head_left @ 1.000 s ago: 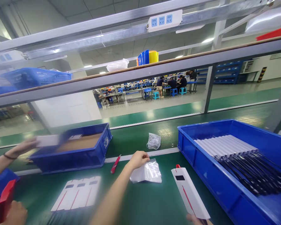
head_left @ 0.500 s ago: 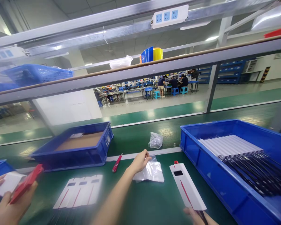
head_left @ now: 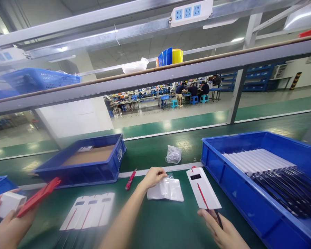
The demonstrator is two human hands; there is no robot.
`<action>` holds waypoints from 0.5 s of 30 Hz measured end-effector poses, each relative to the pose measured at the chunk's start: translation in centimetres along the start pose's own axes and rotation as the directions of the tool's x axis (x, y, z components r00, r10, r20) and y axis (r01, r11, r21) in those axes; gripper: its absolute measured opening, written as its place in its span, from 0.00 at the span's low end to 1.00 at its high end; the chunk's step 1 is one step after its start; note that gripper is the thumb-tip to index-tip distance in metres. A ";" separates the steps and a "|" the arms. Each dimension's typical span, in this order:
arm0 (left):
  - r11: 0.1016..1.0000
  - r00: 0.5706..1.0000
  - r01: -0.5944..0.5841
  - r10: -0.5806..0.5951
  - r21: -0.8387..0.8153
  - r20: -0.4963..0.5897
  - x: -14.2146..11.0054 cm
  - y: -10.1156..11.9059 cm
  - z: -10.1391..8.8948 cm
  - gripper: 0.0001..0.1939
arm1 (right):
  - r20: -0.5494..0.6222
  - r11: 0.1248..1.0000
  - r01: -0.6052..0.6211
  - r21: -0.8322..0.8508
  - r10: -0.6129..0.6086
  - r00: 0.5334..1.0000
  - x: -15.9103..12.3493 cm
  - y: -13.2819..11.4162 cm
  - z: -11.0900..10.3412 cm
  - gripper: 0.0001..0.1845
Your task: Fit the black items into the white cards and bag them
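Observation:
With fingertips pinched together, my left hand [head_left: 154,178] grips the top edge of clear plastic bags [head_left: 168,190] lying in a stack on the green table. My right hand [head_left: 221,230] holds a flat white device [head_left: 203,188] by its lower end. That device has a dark window, a red stripe and a red tip, and a black cable [head_left: 219,219] comes out below. Left of my left arm, several similar white devices [head_left: 89,211] lie side by side with their cables toward me. A red utility knife [head_left: 131,180] rests beyond them.
On the right a blue crate [head_left: 229,188] holds several bagged devices with black cables. Another blue crate [head_left: 77,176] stands at left. A crumpled clear bag [head_left: 173,154] lies farther back. At far left, a co-worker's hands [head_left: 11,221] hold a white box and a red piece.
My right hand has come up into fuller view, raising the white device slightly. My left hand has shifted a little left at the bags. The co-worker's red piece has moved right.

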State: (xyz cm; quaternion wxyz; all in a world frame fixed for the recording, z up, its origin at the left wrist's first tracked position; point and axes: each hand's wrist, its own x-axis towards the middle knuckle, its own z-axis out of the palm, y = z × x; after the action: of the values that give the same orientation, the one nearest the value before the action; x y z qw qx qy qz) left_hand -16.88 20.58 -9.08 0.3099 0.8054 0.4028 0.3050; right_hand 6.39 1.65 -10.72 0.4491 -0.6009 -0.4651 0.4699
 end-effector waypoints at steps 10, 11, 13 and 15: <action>0.997 0.996 -0.052 0.047 -0.064 -0.078 -1.4 0.9 0.4 0.10 | -0.063 0.955 0.168 -0.245 -0.189 0.980 12.4 -1.3 2.0 0.11; 0.996 0.995 -0.058 0.053 -0.069 -0.085 -1.5 1.0 0.4 0.10 | -0.047 0.951 0.166 -0.261 -0.184 0.982 13.1 -1.4 2.4 0.12; 0.994 0.993 -0.072 0.065 -0.076 -0.096 -1.7 1.2 0.4 0.10 | 0.000 0.945 0.165 -0.282 -0.172 0.985 14.1 -1.6 3.3 0.13; 0.993 0.991 -0.084 0.075 -0.082 -0.110 -1.9 1.4 0.4 0.09 | 0.035 0.940 0.170 -0.297 -0.167 0.985 14.4 -1.7 4.2 0.14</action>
State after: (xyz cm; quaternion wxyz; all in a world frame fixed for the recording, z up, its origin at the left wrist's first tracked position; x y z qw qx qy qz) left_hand -16.84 18.19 -8.76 0.3101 0.7894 0.3726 0.3767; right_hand 3.88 16.53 -11.81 0.3896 -0.6177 -0.5824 0.3569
